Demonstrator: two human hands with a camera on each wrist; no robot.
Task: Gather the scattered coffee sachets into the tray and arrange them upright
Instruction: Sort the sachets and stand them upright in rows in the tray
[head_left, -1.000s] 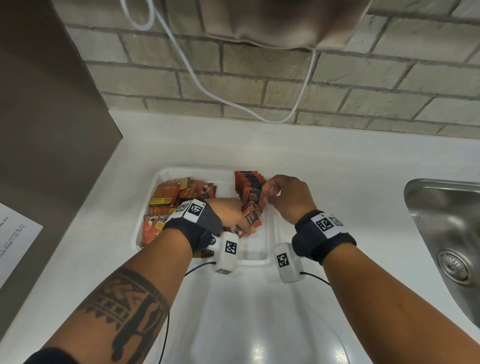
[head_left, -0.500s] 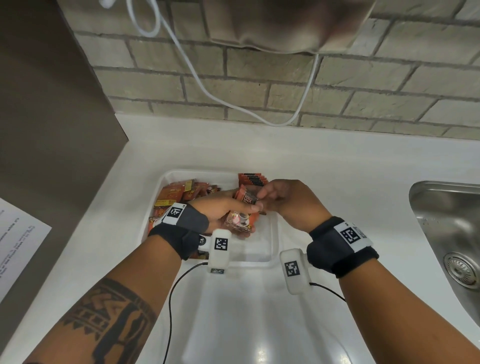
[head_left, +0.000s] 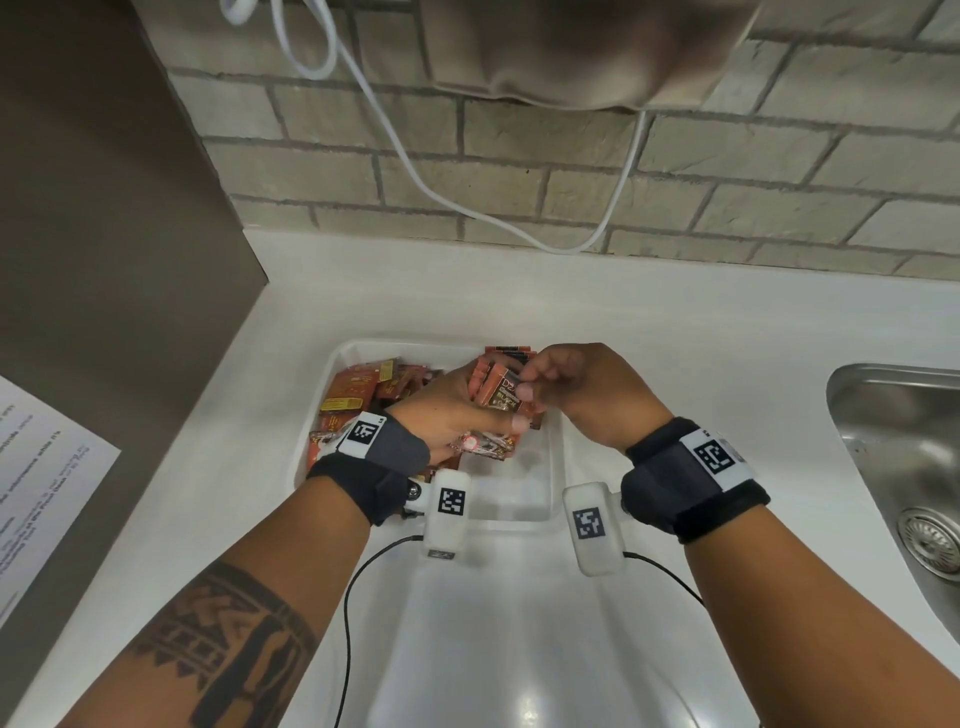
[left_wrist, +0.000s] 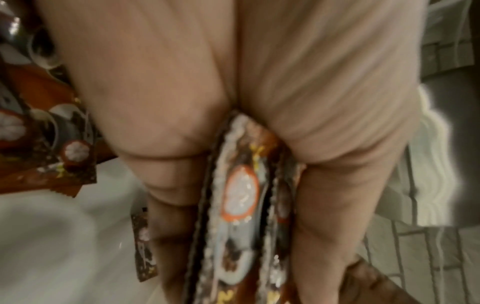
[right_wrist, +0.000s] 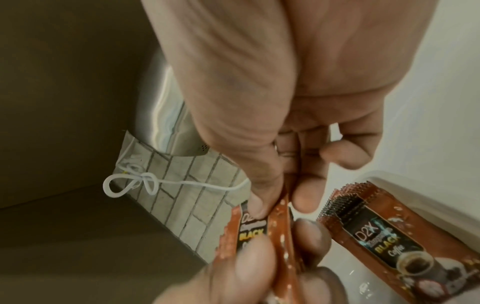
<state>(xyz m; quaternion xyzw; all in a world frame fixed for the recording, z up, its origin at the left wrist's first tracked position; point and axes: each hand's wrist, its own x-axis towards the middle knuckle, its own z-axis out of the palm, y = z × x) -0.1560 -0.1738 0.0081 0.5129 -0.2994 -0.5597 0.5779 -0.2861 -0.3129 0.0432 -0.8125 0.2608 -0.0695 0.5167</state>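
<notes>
I'm gripping a small stack of sachets (head_left: 483, 441) in my left hand (head_left: 441, 410), fingers curled, while my right hand (head_left: 576, 384) is pinching one sachet (head_left: 506, 392) above the tray (head_left: 550, 499).

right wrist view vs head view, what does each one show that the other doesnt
Only the right wrist view shows the print on a sachet, "D2X BLACK Coffee", and the thumb and fingers pinching the top edge of the held sachets. Only the head view shows the whole tray, the loose pile of sachets at its left, the sink and both wrists. Both show the right hand gripping sachets, the left hand, the brick wall and the white cable.
</notes>
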